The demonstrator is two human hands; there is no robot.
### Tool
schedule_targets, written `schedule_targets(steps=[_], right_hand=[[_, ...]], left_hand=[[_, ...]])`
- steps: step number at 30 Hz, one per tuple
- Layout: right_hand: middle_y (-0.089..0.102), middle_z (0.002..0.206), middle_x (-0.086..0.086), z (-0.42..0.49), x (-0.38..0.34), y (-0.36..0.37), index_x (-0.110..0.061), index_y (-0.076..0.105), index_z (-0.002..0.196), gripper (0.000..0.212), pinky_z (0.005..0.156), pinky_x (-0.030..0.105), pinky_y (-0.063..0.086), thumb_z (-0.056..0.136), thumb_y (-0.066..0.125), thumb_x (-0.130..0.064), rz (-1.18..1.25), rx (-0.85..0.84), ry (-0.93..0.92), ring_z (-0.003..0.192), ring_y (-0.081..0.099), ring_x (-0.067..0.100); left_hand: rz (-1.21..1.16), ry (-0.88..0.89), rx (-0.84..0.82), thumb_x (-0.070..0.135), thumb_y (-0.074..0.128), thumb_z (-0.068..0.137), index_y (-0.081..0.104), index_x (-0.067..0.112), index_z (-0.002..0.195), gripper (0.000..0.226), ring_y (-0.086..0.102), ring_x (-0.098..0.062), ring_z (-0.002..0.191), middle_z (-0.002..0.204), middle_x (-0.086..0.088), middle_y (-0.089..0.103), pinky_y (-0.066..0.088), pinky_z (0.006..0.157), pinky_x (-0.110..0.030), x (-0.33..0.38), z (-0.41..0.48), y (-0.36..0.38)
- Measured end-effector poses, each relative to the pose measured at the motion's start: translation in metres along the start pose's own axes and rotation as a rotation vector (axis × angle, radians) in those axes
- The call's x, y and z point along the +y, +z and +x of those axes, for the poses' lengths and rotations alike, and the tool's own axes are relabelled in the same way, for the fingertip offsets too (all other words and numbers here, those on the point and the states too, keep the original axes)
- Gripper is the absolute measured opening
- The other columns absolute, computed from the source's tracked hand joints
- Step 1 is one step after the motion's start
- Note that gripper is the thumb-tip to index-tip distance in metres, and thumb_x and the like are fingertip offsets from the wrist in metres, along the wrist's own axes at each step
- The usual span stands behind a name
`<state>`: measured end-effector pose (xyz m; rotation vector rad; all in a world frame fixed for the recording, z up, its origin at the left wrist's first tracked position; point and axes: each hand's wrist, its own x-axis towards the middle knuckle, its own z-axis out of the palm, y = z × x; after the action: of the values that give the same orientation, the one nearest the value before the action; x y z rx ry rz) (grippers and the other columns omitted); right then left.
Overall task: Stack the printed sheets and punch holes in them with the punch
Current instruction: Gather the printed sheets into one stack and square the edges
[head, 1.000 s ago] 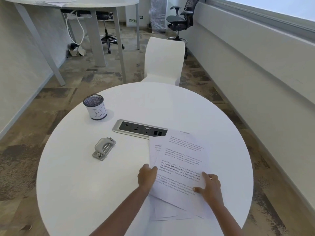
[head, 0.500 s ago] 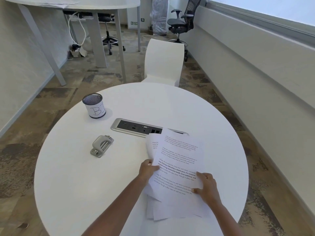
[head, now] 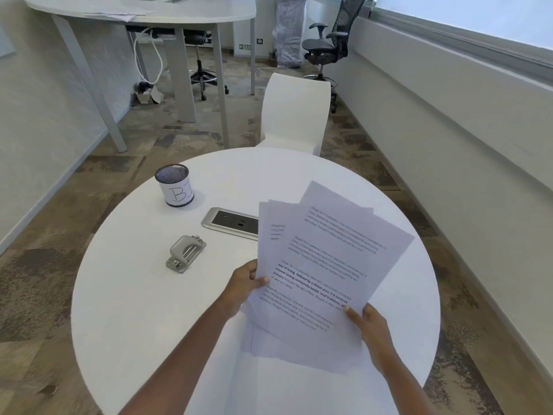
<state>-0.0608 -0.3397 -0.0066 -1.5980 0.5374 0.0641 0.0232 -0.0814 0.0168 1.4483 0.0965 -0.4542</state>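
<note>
We grip the fanned printed sheets (head: 323,265) with our left hand (head: 245,283) and right hand (head: 369,323), fingers closed on their near edges, the punch (head: 185,254) lying to their left.

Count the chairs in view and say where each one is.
3. A white chair stands at the round table's far edge, a black mesh office chair by the right wall, and a black stool under the far table. Others may be hidden.
</note>
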Motion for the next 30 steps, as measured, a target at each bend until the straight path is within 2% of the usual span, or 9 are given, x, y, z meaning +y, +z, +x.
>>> schedule_targets(steps=[2,5,7,12,16,21,25,28,30], right_hand=[[0.07,0.102,0.009,0.001,-0.009,0.007,-0.011,0.064,0.102,0.019,0.066,0.022,0.053,0.084,0.061,-0.006,0.057,0.028,-0.058,0.085,0.067,0.017],[0.071,0.093,0.005,0.002,-0.027,0.019,-0.015,0.065,0.095,0.019,0.061,0.019,0.054,0.084,0.058,-0.001,0.079,0.062,-0.142,0.078,0.067,0.013],[0.069,0.092,0.005,0.003,-0.042,0.027,-0.015,0.064,0.094,0.019,0.063,0.021,0.054,0.084,0.057,0.0,0.08,0.088,-0.217,0.078,0.065,0.014],[0.066,0.088,-0.005,0.005,-0.085,0.042,-0.012,0.061,0.099,0.02,0.06,0.005,0.05,0.084,0.057,0.001,0.119,0.132,-0.417,0.08,0.062,0.003],[0.063,0.098,-0.005,0.005,-0.101,0.047,-0.012,0.054,0.112,0.031,0.067,0.013,0.05,0.083,0.06,-0.002,0.063,0.103,-0.497,0.089,0.061,0.009],[0.06,0.103,-0.003,0.0,-0.1,0.051,-0.014,0.048,0.118,0.037,0.074,0.019,0.047,0.084,0.06,-0.005,0.053,0.097,-0.526,0.094,0.058,0.005],[0.063,0.092,-0.001,-0.002,-0.103,0.054,-0.013,0.056,0.103,0.016,0.075,0.033,0.051,0.088,0.055,-0.008,0.017,0.14,-0.517,0.086,0.061,0.018],[0.065,0.086,0.001,-0.003,-0.11,0.055,-0.015,0.058,0.091,0.006,0.064,0.025,0.049,0.089,0.054,-0.01,-0.011,0.157,-0.547,0.076,0.061,0.014],[0.065,0.087,-0.005,-0.003,-0.113,0.055,-0.018,0.057,0.094,0.009,0.063,0.021,0.049,0.089,0.054,-0.011,-0.013,0.136,-0.561,0.078,0.062,0.009]], left_hand=[[0.026,0.015,-0.022,-0.011,0.054,0.084,0.057,0.013,0.108,0.034,0.07,-0.009,0.08,0.116,-0.012,0.061,0.058,0.07,-0.021,0.008,-0.001,0.0],[0.063,0.076,-0.006,-0.01,0.051,0.086,0.055,0.01,0.117,0.037,0.062,-0.026,0.098,0.119,-0.012,0.06,0.054,0.082,-0.034,0.026,0.0,0.001],[0.083,0.157,0.018,-0.011,0.048,0.088,0.051,0.004,0.126,0.04,0.059,-0.025,0.101,0.119,-0.009,0.059,0.053,0.082,-0.03,0.042,0.002,0.001],[0.059,0.365,0.075,-0.014,0.047,0.087,0.048,-0.005,0.124,0.038,0.068,-0.001,0.076,0.116,-0.01,0.057,0.055,0.07,-0.011,0.088,0.003,-0.001],[-0.001,0.439,0.102,-0.01,0.056,0.084,0.046,0.002,0.126,0.044,0.062,-0.013,0.093,0.113,-0.007,0.06,0.055,0.074,-0.015,0.108,0.002,-0.006],[0.029,0.446,0.117,-0.005,0.058,0.085,0.051,0.009,0.117,0.036,0.065,0.0,0.084,0.101,0.001,0.064,0.052,0.067,-0.008,0.102,-0.002,-0.007],[0.062,0.457,0.17,0.0,0.052,0.09,0.059,0.007,0.11,0.022,0.066,0.012,0.066,0.094,0.009,0.064,0.05,0.059,-0.003,0.095,-0.002,-0.001],[0.041,0.479,0.236,0.003,0.054,0.09,0.063,0.002,0.105,0.017,0.066,0.01,0.062,0.081,0.011,0.068,0.05,0.055,-0.004,0.097,-0.004,0.0],[-0.005,0.472,0.243,0.003,0.057,0.088,0.065,0.01,0.095,0.013,0.067,0.008,0.064,0.075,0.018,0.072,0.051,0.056,-0.006,0.097,-0.005,-0.004]])
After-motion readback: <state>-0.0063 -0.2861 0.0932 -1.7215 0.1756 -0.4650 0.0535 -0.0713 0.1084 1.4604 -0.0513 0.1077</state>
